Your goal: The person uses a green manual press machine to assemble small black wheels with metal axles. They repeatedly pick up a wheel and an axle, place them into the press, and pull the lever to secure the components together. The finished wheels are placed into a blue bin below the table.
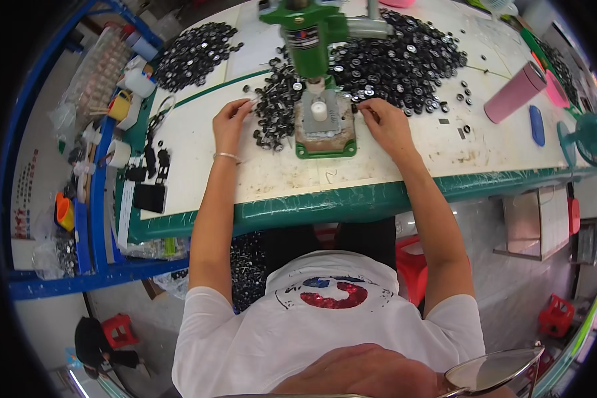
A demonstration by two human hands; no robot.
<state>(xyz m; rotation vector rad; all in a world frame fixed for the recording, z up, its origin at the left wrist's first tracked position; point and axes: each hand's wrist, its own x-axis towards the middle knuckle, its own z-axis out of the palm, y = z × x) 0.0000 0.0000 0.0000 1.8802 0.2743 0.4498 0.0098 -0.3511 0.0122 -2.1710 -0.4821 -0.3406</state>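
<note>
Glasses [497,370] hang nearest. My left hand [231,121] and right hand [387,126] flank the press [308,53], fingers bunched near black parts [272,116]; I can't tell whether they pinch any. I'd best keep them clear of the white piece [319,111] on its block [325,142].

looks like a workshop, judging by a green press [308,50], heaps of black parts [401,63] toward the tabletop's [265,176] far edge, blue shelving [60,285] beyond its left edge.

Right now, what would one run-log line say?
left hand: beside black parts; right hand: beside press; white piece: on grey plate; grips: unclear
</note>
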